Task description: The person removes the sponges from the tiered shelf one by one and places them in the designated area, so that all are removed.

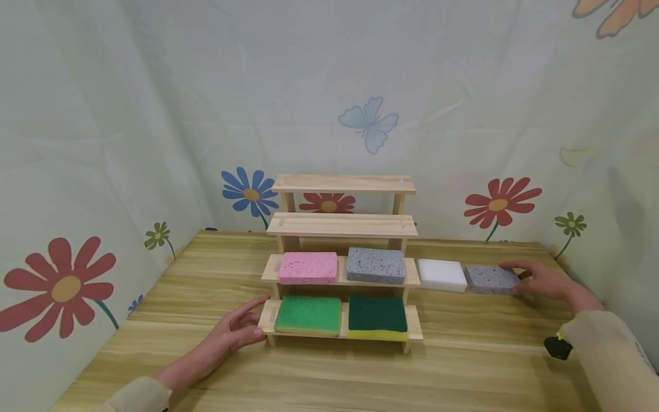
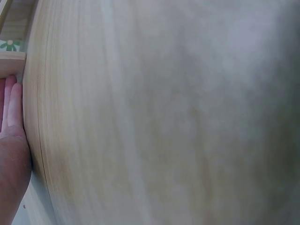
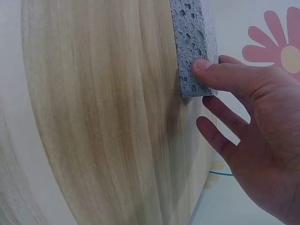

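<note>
My right hand (image 1: 546, 280) pinches the right end of a grey speckled sponge (image 1: 491, 279) lying on the table. In the right wrist view, the thumb (image 3: 202, 65) presses the sponge's pitted side, with fingers behind it. A white sponge (image 1: 441, 274) lies just left of it. My left hand (image 1: 226, 335) holds the left end of the lowest step of a wooden stepped rack (image 1: 342, 225), thumb at the front corner, forefinger at the back. On that step lie a green sponge (image 1: 309, 313) and a dark green and yellow sponge (image 1: 377, 316). Above sit a pink sponge (image 1: 308, 268) and another grey sponge (image 1: 376, 265).
The rack stands on a wood-grain table (image 1: 463, 366). A cloth (image 1: 309, 74) printed with flowers and butterflies hangs behind and at both sides. A small black object (image 1: 558, 347) shows by the right sleeve.
</note>
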`<state>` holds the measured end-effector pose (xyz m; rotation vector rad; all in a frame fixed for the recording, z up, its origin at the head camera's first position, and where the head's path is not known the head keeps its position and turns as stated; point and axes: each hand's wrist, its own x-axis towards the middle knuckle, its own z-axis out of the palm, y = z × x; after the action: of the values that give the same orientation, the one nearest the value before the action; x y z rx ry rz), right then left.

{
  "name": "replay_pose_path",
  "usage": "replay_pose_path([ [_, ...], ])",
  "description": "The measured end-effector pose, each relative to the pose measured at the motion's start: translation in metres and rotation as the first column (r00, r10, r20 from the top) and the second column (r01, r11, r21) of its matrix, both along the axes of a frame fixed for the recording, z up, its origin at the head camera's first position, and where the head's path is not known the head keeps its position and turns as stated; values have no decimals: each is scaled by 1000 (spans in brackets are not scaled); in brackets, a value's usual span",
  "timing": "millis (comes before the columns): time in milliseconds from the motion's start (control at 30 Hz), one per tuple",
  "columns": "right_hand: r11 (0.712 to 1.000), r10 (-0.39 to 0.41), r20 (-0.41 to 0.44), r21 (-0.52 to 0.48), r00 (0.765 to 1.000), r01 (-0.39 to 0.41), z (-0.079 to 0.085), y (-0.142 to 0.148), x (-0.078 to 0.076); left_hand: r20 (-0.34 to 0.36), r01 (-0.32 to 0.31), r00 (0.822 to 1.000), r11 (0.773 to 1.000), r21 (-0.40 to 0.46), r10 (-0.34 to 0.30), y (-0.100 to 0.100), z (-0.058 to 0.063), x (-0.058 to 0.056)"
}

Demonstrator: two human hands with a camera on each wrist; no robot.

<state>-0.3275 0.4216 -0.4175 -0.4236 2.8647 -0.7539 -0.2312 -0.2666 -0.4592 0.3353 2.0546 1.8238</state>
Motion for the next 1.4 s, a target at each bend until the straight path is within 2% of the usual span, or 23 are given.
replay_pose_path([
  [333, 1000, -11, -37, -6, 999, 11, 3, -3, 2, -3, 5, 1000, 1000, -5, -5, 0, 0, -1],
  [667, 1000, 16, -120, -15, 993, -18, 19, -12, 5, -5, 8, 1000, 1000, -7, -8, 0, 2, -1],
  [900, 997, 61, -178, -45, 982, -70, 29, -17, 9, 2, 11, 1000, 1000, -1, -11, -1, 0, -2],
  [1200, 998, -4, -163, -55, 987, -5, 38, -33, 12, -1, 8, 1000, 1000, 5, -8, -1, -1, -1],
  [1400, 999, 22, -230, -42, 973, -32, 47, -51, 18, 2, 1, 1000, 1000, 1, -1, 0, -1, -1],
])
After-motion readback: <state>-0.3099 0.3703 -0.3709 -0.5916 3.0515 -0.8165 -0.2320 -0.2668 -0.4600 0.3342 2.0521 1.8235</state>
